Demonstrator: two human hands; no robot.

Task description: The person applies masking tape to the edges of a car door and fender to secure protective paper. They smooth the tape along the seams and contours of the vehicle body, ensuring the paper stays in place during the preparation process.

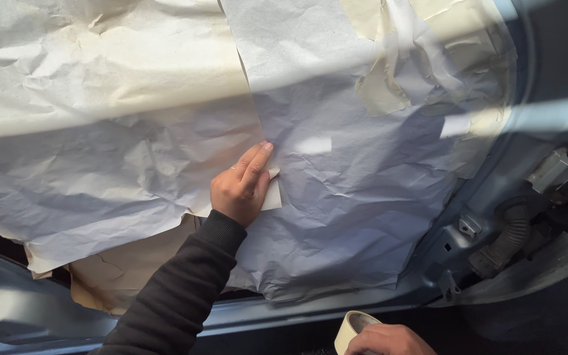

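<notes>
My left hand (240, 186) presses flat on crumpled masking paper (133, 151), its fingers running along a strip of pale tape (273, 194) at the seam where one sheet overlaps another sheet (356, 197). The sleeve is dark. My right hand (386, 340) sits at the bottom edge of the view and holds a roll of masking tape (353, 327); only its knuckles show.
The paper covers the opening of a blue car body (428, 263). More tape strips (379, 85) hold the sheets at the top right. A door hinge area with a ribbed black hose (511, 240) and brackets lies at the right. A blue panel (8, 309) shows lower left.
</notes>
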